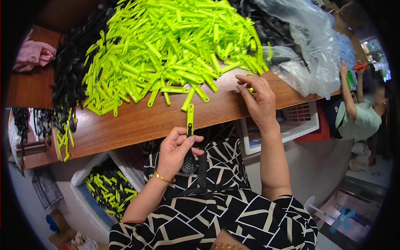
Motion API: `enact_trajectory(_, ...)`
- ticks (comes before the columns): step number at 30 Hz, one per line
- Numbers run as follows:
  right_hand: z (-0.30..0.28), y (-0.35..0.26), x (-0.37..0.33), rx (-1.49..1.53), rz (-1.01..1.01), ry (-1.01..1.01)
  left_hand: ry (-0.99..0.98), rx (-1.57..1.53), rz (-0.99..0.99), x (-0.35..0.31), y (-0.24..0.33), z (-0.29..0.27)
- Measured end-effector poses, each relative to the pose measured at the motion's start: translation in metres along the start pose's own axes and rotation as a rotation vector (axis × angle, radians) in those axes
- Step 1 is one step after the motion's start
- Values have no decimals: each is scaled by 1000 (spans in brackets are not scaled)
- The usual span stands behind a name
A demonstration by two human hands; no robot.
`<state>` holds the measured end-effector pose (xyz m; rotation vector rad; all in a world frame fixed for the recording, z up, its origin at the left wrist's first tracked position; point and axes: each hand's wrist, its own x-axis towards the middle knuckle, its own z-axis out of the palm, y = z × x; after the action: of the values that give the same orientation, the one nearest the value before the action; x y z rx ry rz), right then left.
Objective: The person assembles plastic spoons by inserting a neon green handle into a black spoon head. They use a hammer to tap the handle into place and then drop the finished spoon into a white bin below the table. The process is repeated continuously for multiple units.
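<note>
My left hand (173, 150) is closed around a black perforated spoon (188, 165), its round holed head hanging below my fingers. A lime-green handle (190, 114) stands up from it toward the table edge. My right hand (260, 100) hovers over the table edge at the right, thumb and fingers apart, beside the big pile of loose lime-green handles (166, 50). Small green bits show just behind its fingers; I cannot tell whether the fingers touch them. A few handles lie loose at the pile's near side, close to the held one.
The wooden table (158, 129) has black utensil parts (68, 75) heaped at left and clear plastic bags (312, 50) at right. Below stand a bin of green-handled black utensils (110, 187) and a white crate (306, 121). Another person (358, 112) is at far right.
</note>
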<state>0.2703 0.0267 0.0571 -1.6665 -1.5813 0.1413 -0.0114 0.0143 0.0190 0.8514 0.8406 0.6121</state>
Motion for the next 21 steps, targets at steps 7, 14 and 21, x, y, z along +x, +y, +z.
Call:
enact_trajectory(7,-10,20,-2,-69,80,-45,19,-19,49,15,1,13)
enact_trajectory(14,41,-8,22,-51,-216,-126,70,-27,32,17,-1,8)
enact_trajectory(21,47,-13,33,34,-148,-118,47,-47,5,20,0,9)
